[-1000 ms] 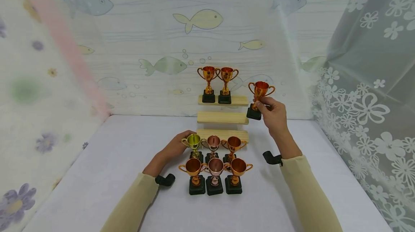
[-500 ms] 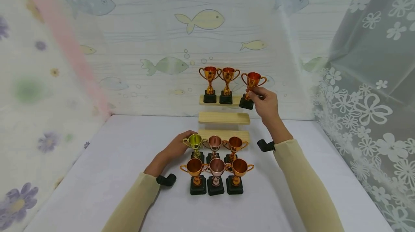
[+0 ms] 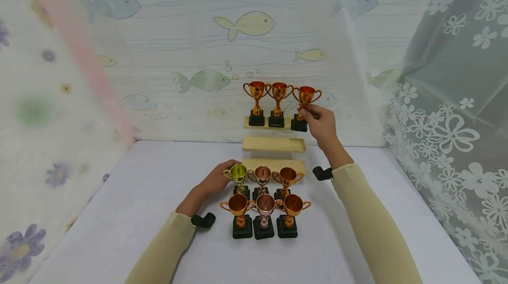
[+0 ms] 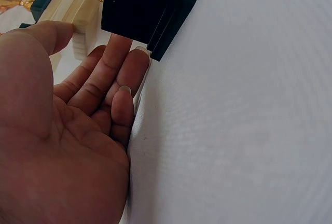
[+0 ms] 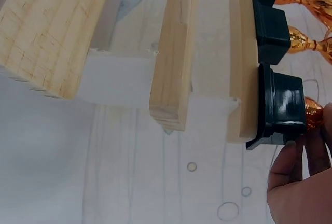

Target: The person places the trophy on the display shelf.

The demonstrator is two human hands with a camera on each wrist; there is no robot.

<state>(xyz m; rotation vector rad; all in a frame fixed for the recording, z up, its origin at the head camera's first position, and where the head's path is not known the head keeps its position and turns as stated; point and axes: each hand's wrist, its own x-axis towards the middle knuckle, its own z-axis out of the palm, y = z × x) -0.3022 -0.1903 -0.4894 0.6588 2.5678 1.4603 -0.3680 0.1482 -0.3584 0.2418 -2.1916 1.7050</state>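
My right hand [image 3: 323, 125] pinches the stem of an orange-gold trophy cup [image 3: 307, 95] at the right end of the top step of a wooden stepped shelf [image 3: 274, 144]. In the right wrist view the cup's black base [image 5: 285, 102] is right at that step's edge, slightly tilted. Two matching trophies [image 3: 256, 90] stand upright to its left, handles close together. My left hand [image 3: 216, 180] rests low by the shelf's left end, fingers relaxed beside a yellow-gold trophy [image 3: 238, 173]. In the left wrist view the thumb overlaps the wood, and the fingertips are right at a black base [image 4: 148, 6].
In front of the shelf stand two rows of trophies, including copper-pink ones [image 3: 265, 204] and orange ones [image 3: 293, 205]. They partly cover the lowest step [image 3: 274, 165]. A white cloth covers the table [image 3: 337, 240]; a fish-print curtain [image 3: 170, 32] hangs behind.
My right hand has carried the orange-gold trophy left and up, from beside the shelf to the right end of its top step. The left hand has stayed in place.
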